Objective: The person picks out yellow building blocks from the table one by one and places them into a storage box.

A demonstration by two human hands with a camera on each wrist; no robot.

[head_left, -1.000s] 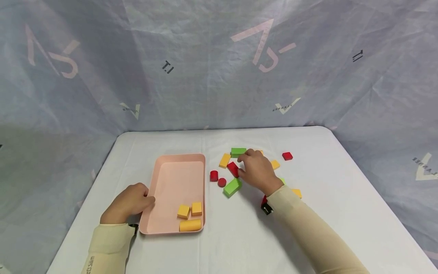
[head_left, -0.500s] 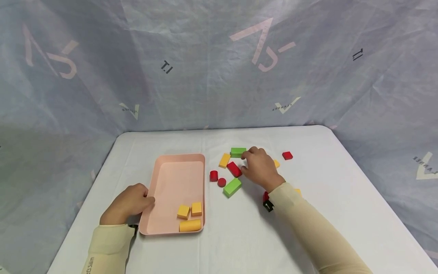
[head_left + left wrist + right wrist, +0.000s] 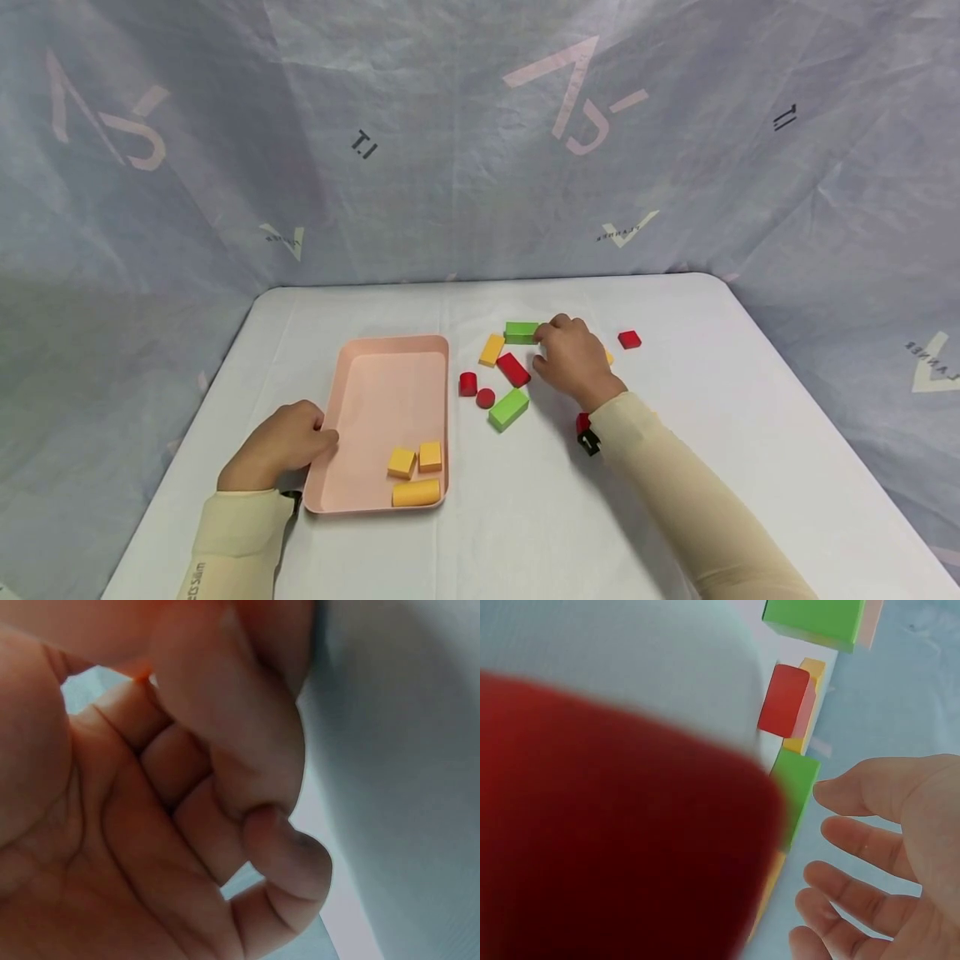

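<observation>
In the head view my left hand point(image 3: 288, 446) grips the left wall of the pink tray point(image 3: 390, 344), thumb over the rim. Its fingers are curled in the left wrist view. Two yellow blocks point(image 3: 430, 456) and a yellow cylinder point(image 3: 416, 493) lie in the tray. My right hand point(image 3: 576, 360) is low over the scattered blocks, fingers bent and apart. Nothing shows between its thumb and fingers in the right wrist view. Close by are a far green block point(image 3: 521, 332), a red block point(image 3: 513, 369) and a partly hidden yellow block point(image 3: 609, 357).
A near green block point(image 3: 509, 409), a red cylinder point(image 3: 468, 384), a red disc point(image 3: 486, 398) and a yellow block point(image 3: 492, 350) lie beside the tray. A small red block point(image 3: 630, 339) sits farther right. A blurred red shape point(image 3: 622, 825) covers much of the right wrist view.
My right hand has shifted slightly right and away from me, and a yellow block behind it has gone out of sight. The left hand and tray stay put.
</observation>
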